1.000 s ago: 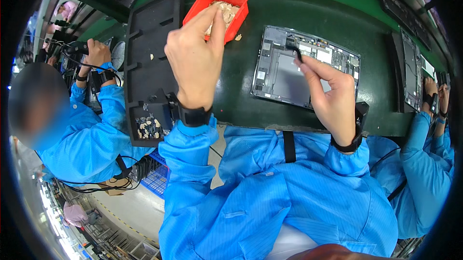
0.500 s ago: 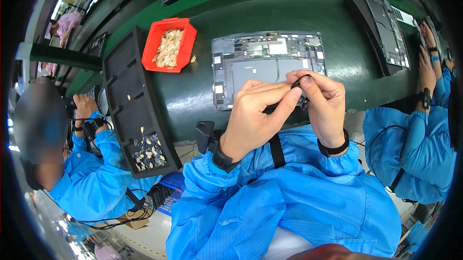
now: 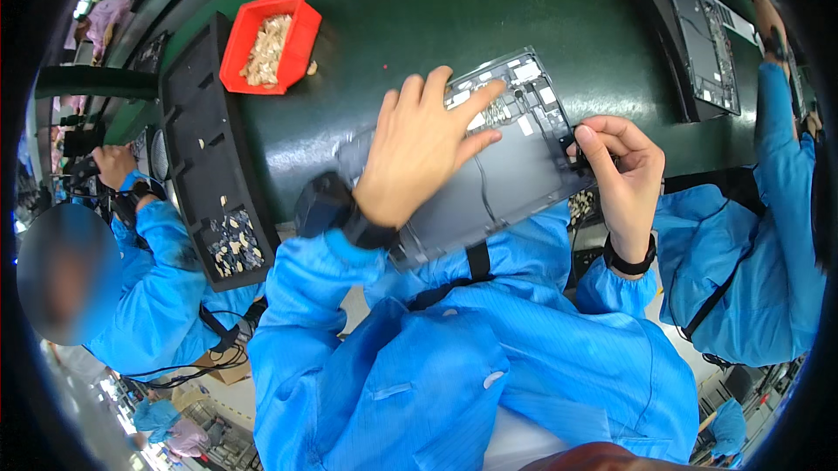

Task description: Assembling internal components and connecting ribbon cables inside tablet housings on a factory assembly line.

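bright even overhead light, soft shadows; left hand [image 3: 417, 152] motion-blurred; strong fisheye bending, black vignette at rim

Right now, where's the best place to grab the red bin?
By the near short rim of the red bin, coming from the person's left. It sits open-topped on the green table, filled with pale parts, and a black tray crowds its left side.

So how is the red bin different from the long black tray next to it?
The red bin is small, bright and boxy; the black tray is long, flat and dark. The red bin holds one heap of pale small parts, while the black tray is split into compartments, with small parts mainly in the one nearest the person. The bin sits farther from the person than most of the tray. Both rest on the green table and hold small parts.
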Demonstrator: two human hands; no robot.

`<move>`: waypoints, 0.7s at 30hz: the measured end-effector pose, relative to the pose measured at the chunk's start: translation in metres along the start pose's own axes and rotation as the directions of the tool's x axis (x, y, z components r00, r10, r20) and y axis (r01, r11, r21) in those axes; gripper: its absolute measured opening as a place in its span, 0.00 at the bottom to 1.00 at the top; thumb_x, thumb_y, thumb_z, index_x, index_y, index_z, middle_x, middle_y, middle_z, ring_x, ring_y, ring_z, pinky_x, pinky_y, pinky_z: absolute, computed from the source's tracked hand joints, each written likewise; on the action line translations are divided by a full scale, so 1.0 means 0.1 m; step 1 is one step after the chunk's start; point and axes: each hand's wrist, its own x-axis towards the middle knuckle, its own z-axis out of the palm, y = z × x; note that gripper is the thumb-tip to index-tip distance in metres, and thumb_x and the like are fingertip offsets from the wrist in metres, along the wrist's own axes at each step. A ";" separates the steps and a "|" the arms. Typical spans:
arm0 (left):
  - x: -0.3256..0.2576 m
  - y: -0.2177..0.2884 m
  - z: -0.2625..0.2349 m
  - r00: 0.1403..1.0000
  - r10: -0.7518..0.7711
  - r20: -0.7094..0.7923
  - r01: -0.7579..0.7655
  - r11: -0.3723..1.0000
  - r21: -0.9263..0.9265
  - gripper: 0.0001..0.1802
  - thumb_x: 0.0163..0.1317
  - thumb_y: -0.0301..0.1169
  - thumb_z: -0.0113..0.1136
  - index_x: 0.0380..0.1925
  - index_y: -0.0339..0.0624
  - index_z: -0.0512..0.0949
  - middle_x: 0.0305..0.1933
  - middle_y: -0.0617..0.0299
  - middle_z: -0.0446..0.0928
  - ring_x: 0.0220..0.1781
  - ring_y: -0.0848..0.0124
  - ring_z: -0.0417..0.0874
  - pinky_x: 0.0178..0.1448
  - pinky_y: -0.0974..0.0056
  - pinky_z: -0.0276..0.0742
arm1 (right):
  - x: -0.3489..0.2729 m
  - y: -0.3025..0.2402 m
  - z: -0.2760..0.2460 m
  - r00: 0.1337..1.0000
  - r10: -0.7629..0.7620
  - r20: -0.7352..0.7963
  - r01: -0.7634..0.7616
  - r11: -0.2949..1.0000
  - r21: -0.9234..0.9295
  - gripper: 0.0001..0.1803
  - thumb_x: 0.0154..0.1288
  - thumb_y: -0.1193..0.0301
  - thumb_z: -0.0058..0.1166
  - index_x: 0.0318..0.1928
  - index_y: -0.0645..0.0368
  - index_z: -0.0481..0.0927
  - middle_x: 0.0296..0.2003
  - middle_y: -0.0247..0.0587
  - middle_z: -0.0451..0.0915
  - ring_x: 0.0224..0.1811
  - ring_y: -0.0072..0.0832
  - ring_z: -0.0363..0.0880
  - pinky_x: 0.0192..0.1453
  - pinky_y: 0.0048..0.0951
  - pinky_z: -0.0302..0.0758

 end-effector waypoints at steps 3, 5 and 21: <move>-0.20 0.16 -0.04 1.000 0.002 -0.015 -0.002 0.999 0.041 0.30 0.64 0.45 0.71 0.68 0.76 0.80 0.70 0.51 0.75 0.51 0.56 0.82 0.55 0.54 0.83 | 0.04 0.00 0.14 0.999 0.026 0.033 -0.024 0.998 -0.049 0.08 0.73 0.77 0.67 0.47 0.69 0.88 0.35 0.42 0.91 0.38 0.19 0.89 0.46 0.18 0.80; -0.25 0.16 -0.05 0.996 0.093 -0.001 -0.092 0.992 0.091 0.28 0.63 0.44 0.72 0.65 0.76 0.82 0.69 0.55 0.76 0.48 0.59 0.83 0.52 0.57 0.85 | 0.08 0.01 0.22 0.995 0.048 0.083 -0.040 0.994 -0.099 0.07 0.71 0.77 0.67 0.44 0.69 0.89 0.32 0.40 0.91 0.37 0.19 0.88 0.48 0.20 0.78; -0.10 0.02 -0.07 0.988 0.150 0.047 -0.151 0.989 0.005 0.26 0.60 0.49 0.72 0.61 0.70 0.84 0.66 0.59 0.80 0.42 0.62 0.86 0.46 0.58 0.84 | 0.21 0.00 0.33 0.998 0.002 0.058 0.018 0.940 -0.339 0.09 0.68 0.74 0.69 0.42 0.70 0.90 0.28 0.42 0.91 0.32 0.20 0.89 0.37 0.20 0.80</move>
